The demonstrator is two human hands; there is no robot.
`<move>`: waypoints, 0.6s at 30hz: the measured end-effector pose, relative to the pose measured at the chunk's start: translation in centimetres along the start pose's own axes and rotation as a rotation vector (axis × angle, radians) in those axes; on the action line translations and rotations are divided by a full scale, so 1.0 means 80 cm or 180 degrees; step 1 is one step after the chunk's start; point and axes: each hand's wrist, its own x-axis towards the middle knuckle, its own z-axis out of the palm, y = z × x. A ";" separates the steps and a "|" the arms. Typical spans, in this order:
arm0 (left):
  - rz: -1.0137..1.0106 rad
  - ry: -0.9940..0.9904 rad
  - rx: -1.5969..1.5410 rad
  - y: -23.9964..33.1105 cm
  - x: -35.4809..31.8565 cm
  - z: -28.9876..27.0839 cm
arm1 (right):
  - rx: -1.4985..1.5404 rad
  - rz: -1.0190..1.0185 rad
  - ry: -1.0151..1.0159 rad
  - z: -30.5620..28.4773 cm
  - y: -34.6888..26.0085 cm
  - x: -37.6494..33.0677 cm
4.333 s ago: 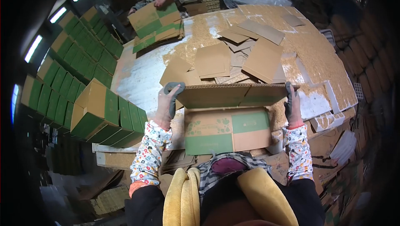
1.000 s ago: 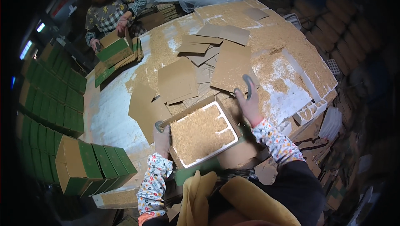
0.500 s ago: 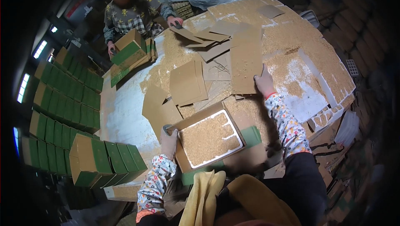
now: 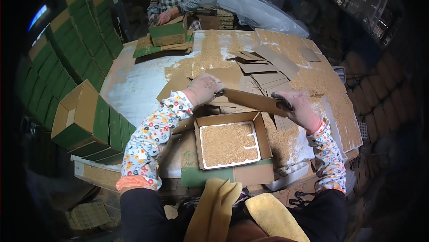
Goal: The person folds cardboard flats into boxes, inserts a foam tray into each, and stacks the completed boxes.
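Both gloved hands hold a brown cardboard sheet (image 4: 252, 100) between them, tilted on edge above the far side of an open cardboard box. My left hand (image 4: 205, 89) is closed on its left end, and my right hand (image 4: 299, 110) grips its right end. The open box (image 4: 264, 139) stands close in front of me, on flattened green-and-brown cardboard (image 4: 252, 173). Inside the box lies a white-edged slab (image 4: 230, 143) covered with tan, crumb-like material. Loose cardboard sheets (image 4: 268, 65) lie beyond my hands.
Stacked green-and-brown boxes (image 4: 80, 32) line the left, and an open box (image 4: 78, 112) stands at the table's left edge. Across the table (image 4: 129, 79) a person (image 4: 174, 1) handles a green box (image 4: 167, 34). White slabs with tan crumbs (image 4: 330, 81) cover the right side.
My left hand has left the box's side and now grips the sheet that my right hand brought nearer. The box sits straighter. My view has shifted, and the co-worker's hands have come together on the green box.
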 end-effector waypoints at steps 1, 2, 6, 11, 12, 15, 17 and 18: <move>-0.0058 0.0167 -0.0323 -0.006 -0.015 0.000 | -0.0006 -0.0001 -0.0020 0.000 0.017 -0.022; -0.0860 0.0367 -0.1116 -0.014 -0.040 -0.017 | 0.0626 0.0713 0.0509 -0.002 0.053 -0.050; -0.2684 0.2565 -0.2730 -0.070 -0.090 -0.018 | 0.2032 0.1836 0.1425 0.014 0.154 -0.061; -0.3826 0.0773 -0.1100 -0.092 -0.032 0.073 | 0.0410 0.1420 0.0634 0.146 0.169 0.046; -0.3561 0.1178 -0.1474 -0.076 -0.030 0.060 | 0.0215 0.1229 0.0707 0.151 0.147 0.048; -0.2973 0.1791 -0.0875 0.006 -0.066 0.028 | -0.0049 -0.0156 0.0438 0.148 0.030 0.024; -0.1639 0.1236 -0.0938 0.084 -0.086 0.015 | -0.0582 -0.0990 -0.0826 0.174 -0.031 -0.030; -0.1072 0.0573 -0.0730 0.121 -0.093 0.027 | -0.0290 -0.1000 -0.1376 0.199 -0.043 -0.057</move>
